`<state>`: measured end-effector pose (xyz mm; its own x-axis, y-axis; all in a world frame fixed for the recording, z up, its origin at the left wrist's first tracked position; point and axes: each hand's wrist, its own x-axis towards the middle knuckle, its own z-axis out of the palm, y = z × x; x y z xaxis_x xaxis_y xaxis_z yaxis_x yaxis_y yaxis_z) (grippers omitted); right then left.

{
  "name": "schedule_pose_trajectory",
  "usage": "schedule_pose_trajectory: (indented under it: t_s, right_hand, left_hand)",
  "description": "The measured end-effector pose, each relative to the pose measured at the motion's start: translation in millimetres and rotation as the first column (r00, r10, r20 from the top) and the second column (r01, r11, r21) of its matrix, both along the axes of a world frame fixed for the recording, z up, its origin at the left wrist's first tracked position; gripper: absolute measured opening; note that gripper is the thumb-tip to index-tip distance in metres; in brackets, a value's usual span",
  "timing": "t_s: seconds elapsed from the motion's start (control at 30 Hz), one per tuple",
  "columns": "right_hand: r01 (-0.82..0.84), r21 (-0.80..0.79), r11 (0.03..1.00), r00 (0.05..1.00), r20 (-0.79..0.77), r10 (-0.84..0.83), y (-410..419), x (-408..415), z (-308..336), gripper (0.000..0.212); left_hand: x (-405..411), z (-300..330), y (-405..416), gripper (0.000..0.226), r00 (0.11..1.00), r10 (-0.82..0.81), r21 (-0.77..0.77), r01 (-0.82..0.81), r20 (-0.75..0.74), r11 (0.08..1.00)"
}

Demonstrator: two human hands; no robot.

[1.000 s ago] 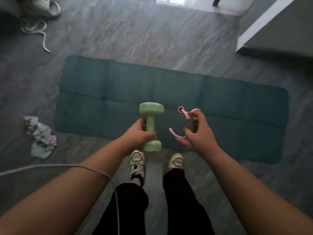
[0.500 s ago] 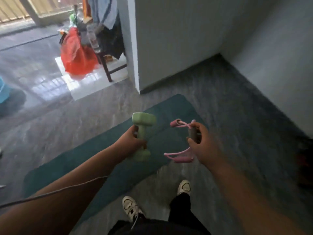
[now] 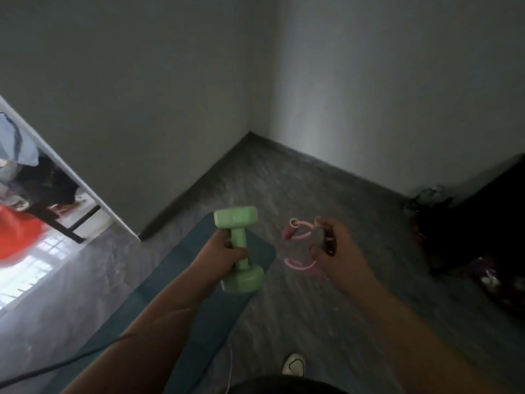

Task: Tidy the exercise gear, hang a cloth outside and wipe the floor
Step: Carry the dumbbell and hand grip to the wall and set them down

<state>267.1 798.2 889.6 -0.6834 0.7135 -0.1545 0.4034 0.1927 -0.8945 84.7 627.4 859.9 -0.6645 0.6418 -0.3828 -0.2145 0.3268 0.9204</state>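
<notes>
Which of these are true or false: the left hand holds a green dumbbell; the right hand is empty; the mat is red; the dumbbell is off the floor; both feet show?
1. The left hand holds a green dumbbell. True.
2. The right hand is empty. False: it grips a pink band with looped tubes.
3. The mat is red. False: it is dark teal; the red thing is a cloth-like shape beyond the doorway.
4. The dumbbell is off the floor. True: it is held in the air, gripped at the handle.
5. Both feet show. False: only one shoe is in view.
</notes>
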Motion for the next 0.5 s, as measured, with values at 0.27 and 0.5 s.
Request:
schedule_pose_trajectory:
  t_s: [0.27,0.5]
  right_hand:
    - [0.163,0.041,0.986,0.987,0.0,-0.163,144,39,12,0.044]
    - [0.292,-0.127,0.948,0.955,-0.024,-0.297,248,13,-2,0.045]
  left_hand:
    - [23,5,175,0.022,0.991,-0.069,0.05,0.064,0.116,0.997]
    - [-19,-14,303,0.031,0.964,-0.114,0.061,0.102,0.239,0.993]
